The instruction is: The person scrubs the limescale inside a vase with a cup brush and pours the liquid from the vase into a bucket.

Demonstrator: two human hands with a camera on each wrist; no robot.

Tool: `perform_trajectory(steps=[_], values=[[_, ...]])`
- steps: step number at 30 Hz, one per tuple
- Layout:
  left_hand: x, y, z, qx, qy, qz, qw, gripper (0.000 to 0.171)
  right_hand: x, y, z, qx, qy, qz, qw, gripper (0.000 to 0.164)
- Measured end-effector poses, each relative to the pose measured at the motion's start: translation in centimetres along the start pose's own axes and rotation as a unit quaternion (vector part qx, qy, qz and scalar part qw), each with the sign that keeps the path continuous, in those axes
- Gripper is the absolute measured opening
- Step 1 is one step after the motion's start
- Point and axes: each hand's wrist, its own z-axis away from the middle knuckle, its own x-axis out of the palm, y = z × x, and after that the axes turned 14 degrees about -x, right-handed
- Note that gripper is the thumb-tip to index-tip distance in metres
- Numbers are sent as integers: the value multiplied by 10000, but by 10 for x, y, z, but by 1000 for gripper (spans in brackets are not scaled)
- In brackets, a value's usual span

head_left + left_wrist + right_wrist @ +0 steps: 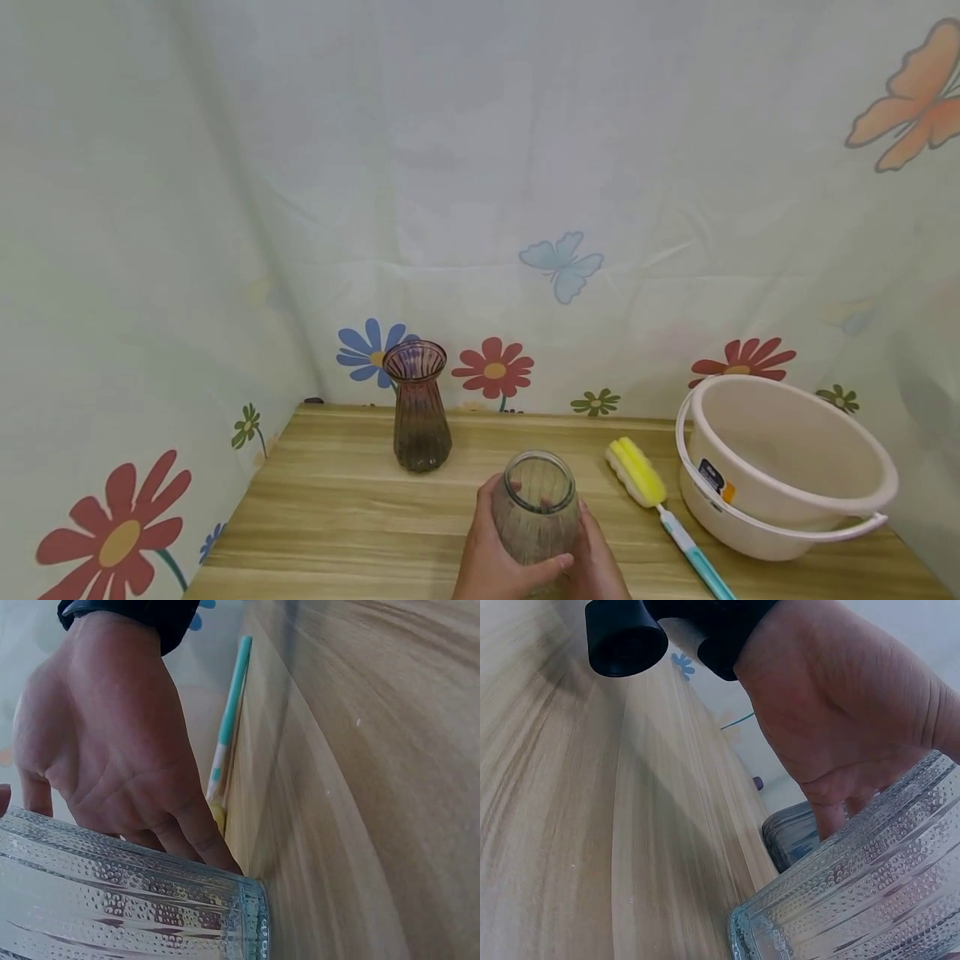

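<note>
A clear ribbed glass vase (538,529) is held between both hands near the front of the table, its round mouth facing up. My left hand (489,550) grips its left side, the thumb lying across the front. On the opposite side, my right hand (597,560) holds the glass, its fingers partly hidden behind. The left wrist view shows the right hand (120,735) against the dimpled vase wall (135,892); the right wrist view shows the left hand (840,705). The base is at or just above the wood; contact is unclear.
Farther back on the left stands a purple-grey fluted vase (422,417). To the right lie a yellow sponge brush (637,473) with a teal-and-white handle and, beyond it, a pale bucket (765,533) with its handle lowered. Flowered cloth (480,167) hangs behind the wooden table (337,517).
</note>
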Motion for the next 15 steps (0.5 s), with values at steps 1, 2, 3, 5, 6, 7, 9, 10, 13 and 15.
perform_trajectory(steps=[1, 2, 3, 5, 6, 7, 9, 10, 13, 15], values=[[0, -1, -1, 11, -20, -10, 10000, 109, 1, -1, 0, -36, -41, 22, 10000, 100], [0, -2, -1, 27, -45, -14, 10000, 109, 1, -1, 0, -67, -56, 43, 10000, 100], [0, -3, -2, 49, -72, -17, 10000, 109, 1, -1, 0, -50, -78, 19, 10000, 100], [-1, -6, -4, 96, -119, -77, 9999, 110, -2, 0, -1, -43, -156, -18, 9999, 102], [-1, -8, -4, 127, -141, -123, 9997, 112, -3, 1, -2, -39, -182, -39, 9998, 103], [-1, -10, -5, 150, -173, -163, 9996, 113, -5, 1, -2, 61, -155, -81, 9998, 104], [-1, -14, -7, 163, -232, -239, 9993, 116, -9, 3, -3, 146, -207, -141, 9996, 106], [-2, -16, -8, 171, -265, -272, 9991, 117, -11, 4, -4, 167, -254, -166, 9994, 106], [-2, -22, -11, 6, -428, -264, 9987, 120, -20, 10, -6, 306, -237, -281, 9989, 105], [-2, -27, -13, -206, -658, -153, 9975, 120, -30, 19, -10, 269, -286, -307, 9988, 104]])
